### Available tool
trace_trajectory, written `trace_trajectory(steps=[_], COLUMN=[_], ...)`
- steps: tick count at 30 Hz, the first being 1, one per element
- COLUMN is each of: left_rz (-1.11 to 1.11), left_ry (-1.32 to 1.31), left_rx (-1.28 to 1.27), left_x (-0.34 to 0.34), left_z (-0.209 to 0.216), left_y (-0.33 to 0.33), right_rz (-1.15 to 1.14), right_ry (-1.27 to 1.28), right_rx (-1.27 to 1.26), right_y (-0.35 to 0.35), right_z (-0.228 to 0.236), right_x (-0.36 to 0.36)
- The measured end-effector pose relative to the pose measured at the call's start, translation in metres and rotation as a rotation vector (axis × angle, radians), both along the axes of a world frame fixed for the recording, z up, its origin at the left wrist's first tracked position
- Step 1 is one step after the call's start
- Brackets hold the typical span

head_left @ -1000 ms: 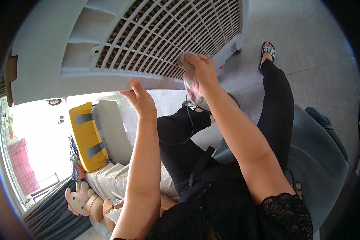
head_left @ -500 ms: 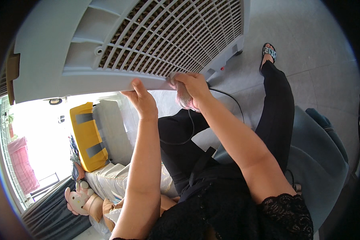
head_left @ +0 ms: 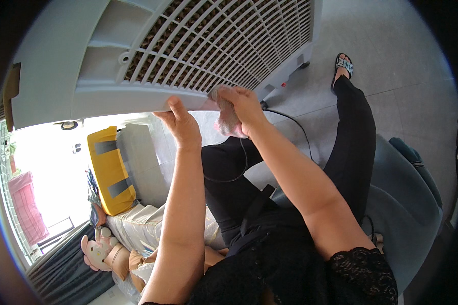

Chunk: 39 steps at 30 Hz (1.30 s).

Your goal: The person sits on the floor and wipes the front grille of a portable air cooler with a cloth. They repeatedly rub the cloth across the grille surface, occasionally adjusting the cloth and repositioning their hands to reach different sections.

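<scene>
- We see our right hand (head_left: 247, 104) closed around a pale pinkish cloth (head_left: 228, 121), pressing it against the lower rim of a large grey air-cooler grille panel (head_left: 198, 46); most of the cloth hangs below the fist, toward 6 o'clock.
- Our left hand (head_left: 182, 124) lies just beside it at 9 o'clock, fingers curled up onto the same rim and thumb raised against it, gripping the panel's edge; the two hands are near but not touching.
- The rim runs roughly from 9 o'clock to 3 o'clock across the view, bowed by the lens; the slats (head_left: 229, 35) above it slant toward 1 o'clock. The cloth sits at the rim's right-of-centre stretch, so the right hand is the nearer to the untouched length running toward 3 o'clock, and the left to the length toward 9 o'clock.
- Above the cloth, at 12 o'clock, lies the slatted face; we judge nothing stands between cloth and slats.
- A black cord (head_left: 295, 129) leaves the cooler's foot (head_left: 290, 71) at 3 o'clock of the right hand and loops down across our black-clad lap (head_left: 229, 173); it passes close under the right wrist.
- Farther off: a yellow case (head_left: 109, 170) at 8 o'clock, a soft toy (head_left: 94, 249) at 7 o'clock, a blue-grey seat (head_left: 407, 213) at 4 o'clock, and our sandalled foot (head_left: 343, 63) on the tiled floor (head_left: 402, 66) at 2 o'clock.
</scene>
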<state>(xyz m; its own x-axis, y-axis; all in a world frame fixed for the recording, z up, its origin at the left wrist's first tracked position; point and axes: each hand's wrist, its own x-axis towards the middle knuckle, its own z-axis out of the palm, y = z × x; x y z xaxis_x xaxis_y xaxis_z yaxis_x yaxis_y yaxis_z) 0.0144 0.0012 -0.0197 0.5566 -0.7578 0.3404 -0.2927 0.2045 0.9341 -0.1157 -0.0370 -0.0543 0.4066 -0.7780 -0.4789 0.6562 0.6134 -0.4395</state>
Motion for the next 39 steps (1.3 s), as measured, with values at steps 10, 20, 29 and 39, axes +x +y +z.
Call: trace_trajectory(steps=[10, 20, 29, 39], left_rz=[0.011, 0.085, 0.171, 0.144], left_ry=[-0.016, -0.052, -0.224, -0.167], left_rx=[-0.011, 0.053, 0.124, 0.092], left_x=[-0.005, -0.012, -0.029, -0.033], left_z=[0.004, 0.001, 0.003, 0.008], left_y=[-0.002, 0.001, -0.002, -0.004], right_rz=[-0.109, -0.493, -0.417, -0.575], right_ry=[-0.117, 0.021, 0.186, 0.286], right_rx=[-0.020, -0.060, -0.045, -0.144], right_y=[-0.006, -0.015, -0.009, -0.015], right_z=[-0.009, -0.020, -0.010, -0.003], right_x=[0.004, 0.004, 0.004, 0.009])
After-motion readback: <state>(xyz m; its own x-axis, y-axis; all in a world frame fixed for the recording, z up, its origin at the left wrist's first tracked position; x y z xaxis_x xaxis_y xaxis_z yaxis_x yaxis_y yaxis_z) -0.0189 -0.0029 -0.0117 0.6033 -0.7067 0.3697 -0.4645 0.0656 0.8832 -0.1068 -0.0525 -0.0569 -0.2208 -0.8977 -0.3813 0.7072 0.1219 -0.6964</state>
